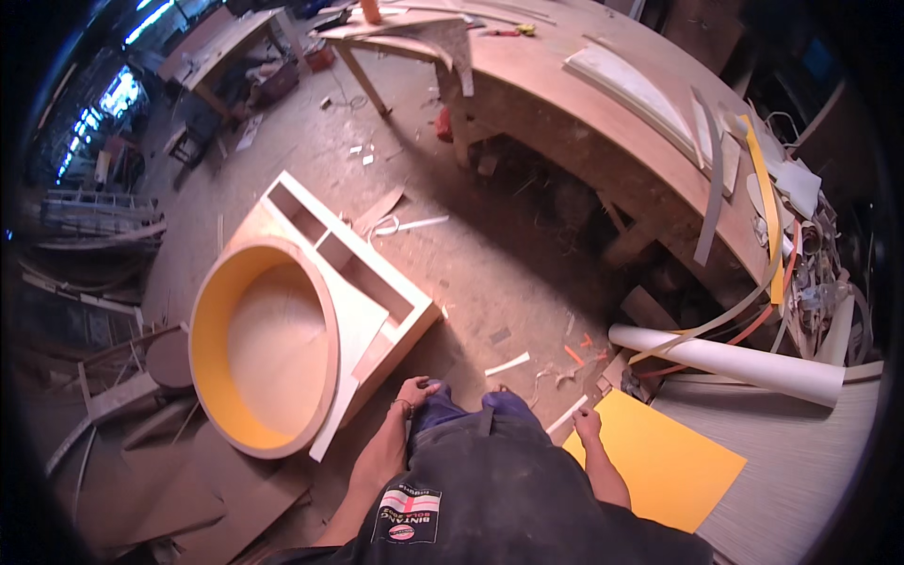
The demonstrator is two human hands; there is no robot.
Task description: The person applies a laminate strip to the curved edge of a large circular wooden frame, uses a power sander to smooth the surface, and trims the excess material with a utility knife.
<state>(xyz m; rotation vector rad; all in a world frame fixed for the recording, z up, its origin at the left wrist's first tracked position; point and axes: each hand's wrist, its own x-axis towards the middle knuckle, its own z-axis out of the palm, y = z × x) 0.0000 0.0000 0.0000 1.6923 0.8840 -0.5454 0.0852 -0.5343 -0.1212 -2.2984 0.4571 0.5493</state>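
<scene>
Beside my left thigh, my left hand (414, 393) hangs with its fingers curled in; nothing shows in them. A dark band circles that wrist. My right hand (588, 424) is closed near the edge of a yellow sheet (664, 461). A narrow white strip (568, 420) lies close by those fingers; whether they hold it, I cannot make out. To the left stands a wooden furniture piece (363, 363) with a white-edged, divided frame (350, 247). A large round drum (212, 363) with a yellow inner wall is on it. Neither hand touches this piece.
A long worktable (603, 94) curves across the far right, bearing boards and strips. Below it lies a white roll (730, 363) among offcuts. Brown sheets (146, 485) are strewn at lower left. Scraps, including a white strip (508, 363), litter the floor ahead.
</scene>
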